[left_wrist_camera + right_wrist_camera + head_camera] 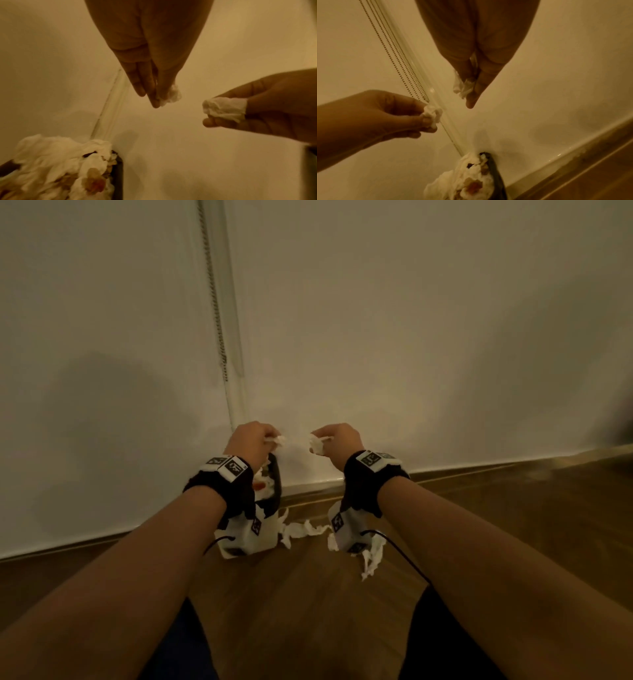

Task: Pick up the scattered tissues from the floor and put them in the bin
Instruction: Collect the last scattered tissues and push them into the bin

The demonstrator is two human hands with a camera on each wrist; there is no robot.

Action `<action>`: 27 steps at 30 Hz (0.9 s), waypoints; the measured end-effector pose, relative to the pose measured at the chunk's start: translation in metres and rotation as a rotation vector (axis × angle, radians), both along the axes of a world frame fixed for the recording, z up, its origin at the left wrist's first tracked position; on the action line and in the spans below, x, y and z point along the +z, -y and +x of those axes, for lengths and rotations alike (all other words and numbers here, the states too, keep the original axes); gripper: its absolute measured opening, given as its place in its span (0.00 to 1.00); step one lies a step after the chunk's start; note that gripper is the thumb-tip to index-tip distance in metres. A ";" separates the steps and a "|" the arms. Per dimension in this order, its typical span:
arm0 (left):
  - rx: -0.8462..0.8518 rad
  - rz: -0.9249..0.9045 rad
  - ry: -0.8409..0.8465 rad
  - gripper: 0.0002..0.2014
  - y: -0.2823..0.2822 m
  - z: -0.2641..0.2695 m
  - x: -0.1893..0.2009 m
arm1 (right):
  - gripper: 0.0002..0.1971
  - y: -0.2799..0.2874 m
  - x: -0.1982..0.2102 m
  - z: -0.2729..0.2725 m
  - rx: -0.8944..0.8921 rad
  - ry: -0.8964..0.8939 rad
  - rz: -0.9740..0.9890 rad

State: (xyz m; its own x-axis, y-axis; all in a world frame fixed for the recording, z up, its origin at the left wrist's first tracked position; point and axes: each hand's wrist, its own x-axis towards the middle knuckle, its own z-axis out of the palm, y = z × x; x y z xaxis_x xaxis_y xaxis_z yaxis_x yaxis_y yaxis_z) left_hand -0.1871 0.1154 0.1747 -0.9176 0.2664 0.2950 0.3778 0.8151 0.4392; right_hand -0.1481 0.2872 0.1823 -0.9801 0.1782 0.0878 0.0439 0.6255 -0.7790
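Observation:
My left hand [255, 440] pinches a small crumpled white tissue [280, 440] above the bin [276, 484], a dark-rimmed container against the wall, stuffed with white and stained tissues [56, 166]. My right hand [339, 440] pinches another crumpled tissue [317, 445], held a little to the right of the bin. In the left wrist view the left fingertips [154, 100] hold their tissue [173, 94] and the right hand [267, 108] grips its wad [223, 108]. The right wrist view shows the right hand's tissue [464, 86] and the left hand's tissue [433, 115]. More torn tissues [301, 530] lie on the floor.
A white wall [411, 337] with a skirting board [479, 467] meets a brown wooden floor [308, 594]. A bead chain [214, 296] hangs beside a white vertical strip on the wall. Another tissue strip [371, 559] lies on the floor under my right wrist.

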 end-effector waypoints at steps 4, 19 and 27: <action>0.097 -0.028 0.078 0.07 0.039 -0.014 -0.008 | 0.16 0.024 -0.027 -0.022 0.021 0.007 -0.076; 0.330 -0.002 0.201 0.10 0.085 -0.071 -0.083 | 0.15 0.084 -0.121 -0.099 0.150 0.035 0.235; 0.254 -0.134 0.366 0.15 0.070 -0.080 -0.122 | 0.25 0.114 -0.161 -0.118 0.317 0.175 0.443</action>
